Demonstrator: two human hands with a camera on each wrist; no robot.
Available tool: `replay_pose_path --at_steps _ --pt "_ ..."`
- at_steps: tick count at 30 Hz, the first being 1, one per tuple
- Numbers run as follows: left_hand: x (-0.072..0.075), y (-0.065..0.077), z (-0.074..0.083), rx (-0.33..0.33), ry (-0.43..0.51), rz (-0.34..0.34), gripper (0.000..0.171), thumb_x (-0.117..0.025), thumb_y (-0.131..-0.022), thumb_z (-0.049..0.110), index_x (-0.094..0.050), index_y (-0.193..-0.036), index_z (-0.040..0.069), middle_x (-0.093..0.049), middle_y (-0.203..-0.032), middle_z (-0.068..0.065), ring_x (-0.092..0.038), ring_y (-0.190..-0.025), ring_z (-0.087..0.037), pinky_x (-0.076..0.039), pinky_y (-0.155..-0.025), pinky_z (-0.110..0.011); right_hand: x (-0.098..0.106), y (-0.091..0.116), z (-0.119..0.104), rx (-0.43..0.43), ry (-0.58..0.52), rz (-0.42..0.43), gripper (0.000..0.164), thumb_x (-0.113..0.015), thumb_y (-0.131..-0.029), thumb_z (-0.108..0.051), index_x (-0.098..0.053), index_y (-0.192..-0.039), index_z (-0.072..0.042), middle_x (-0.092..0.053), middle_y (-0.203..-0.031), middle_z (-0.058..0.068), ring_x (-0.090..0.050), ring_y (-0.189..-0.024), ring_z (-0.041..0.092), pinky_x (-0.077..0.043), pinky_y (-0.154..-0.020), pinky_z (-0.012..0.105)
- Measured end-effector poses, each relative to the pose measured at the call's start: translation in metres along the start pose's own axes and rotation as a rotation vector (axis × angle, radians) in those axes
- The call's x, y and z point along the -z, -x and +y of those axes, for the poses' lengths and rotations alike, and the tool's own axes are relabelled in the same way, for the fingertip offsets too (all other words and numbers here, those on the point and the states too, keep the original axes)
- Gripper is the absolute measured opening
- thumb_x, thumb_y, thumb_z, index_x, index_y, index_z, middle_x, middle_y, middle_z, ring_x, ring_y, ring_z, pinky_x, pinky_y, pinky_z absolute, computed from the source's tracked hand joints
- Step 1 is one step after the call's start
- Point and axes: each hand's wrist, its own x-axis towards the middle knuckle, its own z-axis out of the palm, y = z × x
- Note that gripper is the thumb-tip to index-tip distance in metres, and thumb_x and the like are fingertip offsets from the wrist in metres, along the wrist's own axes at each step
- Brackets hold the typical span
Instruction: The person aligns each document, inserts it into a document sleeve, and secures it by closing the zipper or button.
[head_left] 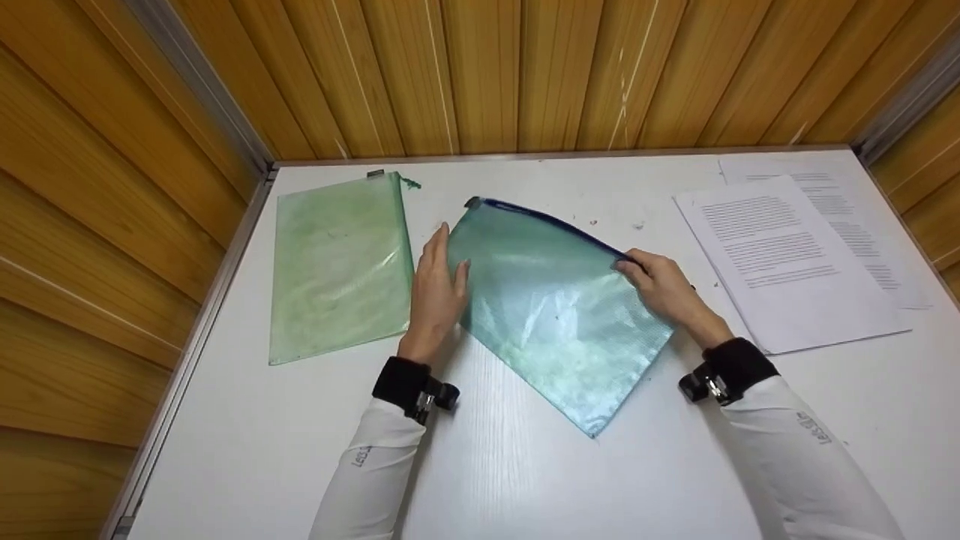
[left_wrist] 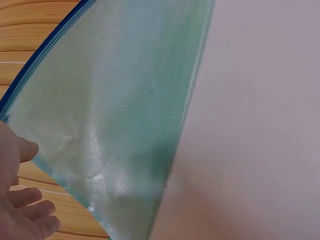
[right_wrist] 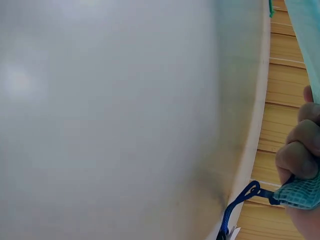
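Observation:
A translucent blue-green mesh zipper pouch [head_left: 555, 315] is held tilted above the table, one corner pointing toward the person. Its dark blue zipper [head_left: 555, 221] runs along the far edge. My right hand [head_left: 664, 289] grips the pouch at the zipper's right end, thumb on top and fingers curled behind. In the right wrist view a blue cord loop [right_wrist: 242, 196] hangs from that corner. My left hand [head_left: 437, 292] stands at the pouch's left edge with fingers extended and thumb apart. The left wrist view shows this left hand [left_wrist: 22, 195] beside the pouch's edge, gripping nothing.
A light green mesh zipper pouch [head_left: 337, 270] lies flat on the white table [head_left: 480, 487] at the left. Printed paper sheets [head_left: 795, 262] overlap at the right. Wood-patterned walls [head_left: 480, 75] border the back and sides of the table.

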Motion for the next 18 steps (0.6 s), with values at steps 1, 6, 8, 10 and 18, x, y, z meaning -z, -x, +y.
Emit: replay_pose_path --at_steps 1,6,8,10,18 --pt "0.0 0.001 -0.001 0.013 0.0 -0.015 0.063 -0.065 -0.109 0.003 -0.038 -0.164 -0.012 -0.047 -0.166 -0.035 -0.05 -0.154 -0.05 -0.044 -0.127 -0.061 0.0 0.001 -0.001 -0.022 -0.02 0.025 0.025 -0.055 -0.117 -0.014 -0.072 -0.113 0.004 -0.053 -0.083 0.002 -0.047 -0.077 0.012 -0.039 -0.072 0.024" --pt "-0.002 0.007 0.0 0.08 0.006 -0.082 0.067 -0.066 -0.11 0.009 -0.035 -0.166 -0.011 -0.043 -0.169 -0.034 -0.045 -0.158 -0.05 -0.04 -0.13 -0.06 0.001 0.004 -0.001 -0.102 -0.108 0.161 0.029 -0.054 -0.117 -0.017 -0.067 -0.107 0.007 -0.043 -0.077 -0.005 -0.042 -0.07 0.005 -0.035 -0.065 0.023" --pt "-0.004 0.01 0.002 0.107 0.009 -0.111 0.07 -0.067 -0.111 0.013 -0.033 -0.167 -0.011 -0.04 -0.171 -0.034 -0.041 -0.16 -0.049 -0.038 -0.132 -0.06 0.001 0.004 0.0 -0.125 -0.145 0.2 0.031 -0.054 -0.117 -0.018 -0.066 -0.107 0.008 -0.041 -0.074 -0.007 -0.04 -0.067 0.005 -0.034 -0.062 0.023" --pt "-0.006 0.012 0.004 0.13 0.018 -0.145 0.072 -0.066 -0.111 0.016 -0.031 -0.168 -0.012 -0.038 -0.172 -0.034 -0.038 -0.162 -0.049 -0.035 -0.133 -0.06 -0.001 0.004 0.001 -0.142 -0.174 0.231 0.032 -0.054 -0.117 -0.02 -0.066 -0.105 0.007 -0.04 -0.072 -0.007 -0.038 -0.066 0.007 -0.033 -0.06 0.024" --pt "-0.024 0.018 0.001 0.273 0.109 -0.211 0.066 -0.061 -0.115 0.033 -0.042 -0.166 -0.005 -0.06 -0.16 -0.026 -0.063 -0.145 -0.043 -0.051 -0.122 -0.056 -0.012 0.008 0.0 -0.213 -0.298 0.352 0.032 -0.058 -0.116 -0.025 -0.063 -0.093 -0.002 -0.039 -0.07 -0.007 -0.037 -0.066 0.008 -0.029 -0.06 0.025"
